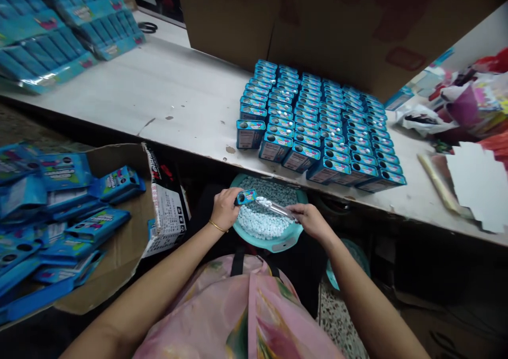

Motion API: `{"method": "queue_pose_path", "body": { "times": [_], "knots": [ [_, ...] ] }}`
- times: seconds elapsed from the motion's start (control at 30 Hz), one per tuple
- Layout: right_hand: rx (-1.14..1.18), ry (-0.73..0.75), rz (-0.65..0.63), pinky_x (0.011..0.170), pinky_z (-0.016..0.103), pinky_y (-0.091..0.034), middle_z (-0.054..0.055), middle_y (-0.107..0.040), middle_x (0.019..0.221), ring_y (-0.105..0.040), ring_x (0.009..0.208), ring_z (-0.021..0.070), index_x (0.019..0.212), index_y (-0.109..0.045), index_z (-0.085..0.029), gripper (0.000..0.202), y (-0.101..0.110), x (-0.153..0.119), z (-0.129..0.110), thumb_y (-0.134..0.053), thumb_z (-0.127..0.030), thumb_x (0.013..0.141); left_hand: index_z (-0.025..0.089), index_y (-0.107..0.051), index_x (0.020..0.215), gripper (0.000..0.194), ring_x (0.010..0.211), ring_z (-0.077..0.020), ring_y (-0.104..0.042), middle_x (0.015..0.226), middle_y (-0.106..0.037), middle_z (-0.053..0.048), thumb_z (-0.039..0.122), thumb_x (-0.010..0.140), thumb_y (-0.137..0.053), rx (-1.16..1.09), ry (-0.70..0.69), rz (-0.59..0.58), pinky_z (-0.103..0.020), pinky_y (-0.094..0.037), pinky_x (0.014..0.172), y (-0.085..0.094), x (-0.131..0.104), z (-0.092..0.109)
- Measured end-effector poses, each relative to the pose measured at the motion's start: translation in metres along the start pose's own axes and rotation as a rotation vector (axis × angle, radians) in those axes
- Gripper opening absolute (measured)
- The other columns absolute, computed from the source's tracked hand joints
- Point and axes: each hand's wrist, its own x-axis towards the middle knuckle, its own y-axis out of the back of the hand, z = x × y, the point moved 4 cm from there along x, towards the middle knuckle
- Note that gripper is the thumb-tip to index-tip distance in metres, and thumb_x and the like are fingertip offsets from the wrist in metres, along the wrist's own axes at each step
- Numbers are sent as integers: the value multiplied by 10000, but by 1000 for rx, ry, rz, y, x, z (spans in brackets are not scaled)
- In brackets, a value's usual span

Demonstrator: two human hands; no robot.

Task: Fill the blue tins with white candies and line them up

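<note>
Over a teal basin (pixel 280 245) of small pale blue pellets, my left hand (pixel 225 208) is closed around a small blue box (pixel 246 196), its top with a dark round opening facing up. My right hand (pixel 311 220) grips a metal scoop (pixel 278 208) from the right side. Pale pellets (pixel 263 201) lie on the scoop's tip, close beside the box's top. Rows of similar blue boxes (pixel 333 169) stand upright on the white table (pixel 190 110), several with white pellets on their tops.
At the left, an open cardboard carton (pixel 119 253) holds many blue boxes. Wrapped blue packs (pixel 43 57) sit at the table's back left. A large brown carton (pixel 317 30) stands behind the rows. White card pieces (pixel 476 184) and plastic bags (pixel 428 116) lie right.
</note>
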Motion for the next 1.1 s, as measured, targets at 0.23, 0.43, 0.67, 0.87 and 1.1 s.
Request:
{"method": "queue_pose_path", "body": {
  "times": [0.23, 0.43, 0.67, 0.87, 1.1],
  "knots": [
    [-520, 8, 104, 713, 233, -364, 18, -606, 972, -539, 853, 146, 1132, -546, -325, 452, 23, -13, -68, -372, -130, 763, 215, -523, 1027, 414, 960, -217, -489, 1044, -582, -32, 76, 641, -477, 3, -18, -43, -340, -359, 798, -5, 0, 17],
    [-264, 38, 128, 721, 216, -374, 24, -622, 871, -539, 825, 135, 1084, -596, -257, 427, 33, -21, -35, -371, -119, 747, 208, -523, 1014, 360, 906, -198, -508, 998, -592, -26, 145, 660, -537, -98, -8, 3, -325, -385, 806, 16, 7, 15],
    [-82, -50, 237, 747, 229, -387, 42, -641, 898, -559, 860, 162, 1019, -635, -234, 388, 16, -19, 22, -366, -177, 745, 197, -523, 1002, 347, 897, -172, -540, 963, -591, -24, 189, 660, -577, -298, -1, 42, -297, -413, 808, 48, 20, 28],
    [-86, -79, 200, 738, 215, -386, 23, -656, 921, -572, 878, 162, 957, -660, -262, 420, -14, -6, 52, -359, -142, 691, 186, -501, 1014, 384, 855, -154, -546, 949, -560, -20, 269, 657, -614, -371, -93, 100, -285, -441, 782, 83, 74, 36],
    [-102, -136, 187, 719, 190, -372, 10, -665, 911, -575, 876, 151, 879, -674, -254, 397, -26, -9, 50, -358, -135, 671, 192, -401, 1167, 639, 1007, -216, -493, 1101, -453, -81, 280, 590, -660, -182, -101, 322, -367, -448, 835, 83, 134, -2]
  ]
}}
